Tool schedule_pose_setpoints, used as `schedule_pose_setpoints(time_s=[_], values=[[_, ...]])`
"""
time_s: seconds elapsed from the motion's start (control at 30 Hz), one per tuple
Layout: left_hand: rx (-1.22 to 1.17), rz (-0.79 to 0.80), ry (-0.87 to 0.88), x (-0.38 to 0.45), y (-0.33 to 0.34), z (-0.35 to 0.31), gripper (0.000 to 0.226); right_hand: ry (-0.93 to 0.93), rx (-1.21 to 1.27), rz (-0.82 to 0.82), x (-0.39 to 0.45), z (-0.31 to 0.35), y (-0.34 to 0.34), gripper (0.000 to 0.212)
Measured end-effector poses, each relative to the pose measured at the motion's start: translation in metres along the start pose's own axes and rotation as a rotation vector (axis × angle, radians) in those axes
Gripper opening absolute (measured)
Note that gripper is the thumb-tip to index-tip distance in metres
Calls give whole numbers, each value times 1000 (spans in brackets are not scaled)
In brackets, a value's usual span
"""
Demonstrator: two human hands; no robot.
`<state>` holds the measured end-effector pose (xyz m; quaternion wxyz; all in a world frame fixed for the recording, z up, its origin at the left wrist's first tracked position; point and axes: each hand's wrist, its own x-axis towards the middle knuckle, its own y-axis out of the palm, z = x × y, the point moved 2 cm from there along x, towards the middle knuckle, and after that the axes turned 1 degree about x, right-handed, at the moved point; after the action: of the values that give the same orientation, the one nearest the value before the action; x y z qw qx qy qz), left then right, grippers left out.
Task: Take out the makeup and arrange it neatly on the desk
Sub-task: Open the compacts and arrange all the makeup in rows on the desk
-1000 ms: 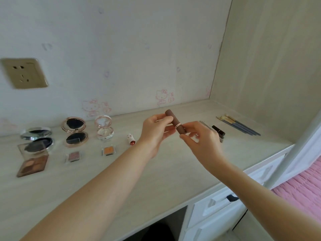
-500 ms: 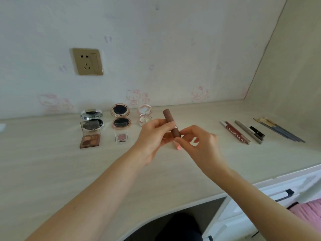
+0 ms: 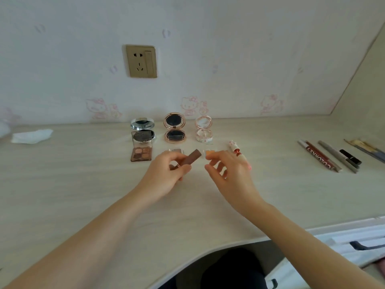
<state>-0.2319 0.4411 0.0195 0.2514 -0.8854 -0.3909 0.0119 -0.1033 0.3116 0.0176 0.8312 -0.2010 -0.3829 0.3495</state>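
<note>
Brown lipstick (image 3: pixel 190 159) points up-right, long axis diagonal, pinched in my left hand (image 3: pixel 166 174); right hand (image 3: pixel 229 170) released, loosely curled beside it.

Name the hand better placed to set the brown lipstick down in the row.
Left. The left hand already grips the brown lipstick above the desk; the right hand hangs beside it, fingers loose, holding nothing.

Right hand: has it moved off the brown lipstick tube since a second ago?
Yes. The right hand has let go and drawn right, toward the pencils; only the left hand grips the brown lipstick tube.
</note>
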Motion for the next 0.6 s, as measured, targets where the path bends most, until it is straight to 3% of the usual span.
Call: schedule_pose_setpoints(time_s=[0.1,0.3,0.43,0.6], values=[[283,-29,223,-9,-4,7,20,19,12,40,-1,-2,13,33],[411,16,418,-21,1,11,23,-60,-63,202,-8,1,24,34],[462,53,456,-24,0,10,21,-169,-179,278,-10,5,24,26],[601,77,432,-28,-1,13,17,-238,-242,258,-13,11,24,23]])
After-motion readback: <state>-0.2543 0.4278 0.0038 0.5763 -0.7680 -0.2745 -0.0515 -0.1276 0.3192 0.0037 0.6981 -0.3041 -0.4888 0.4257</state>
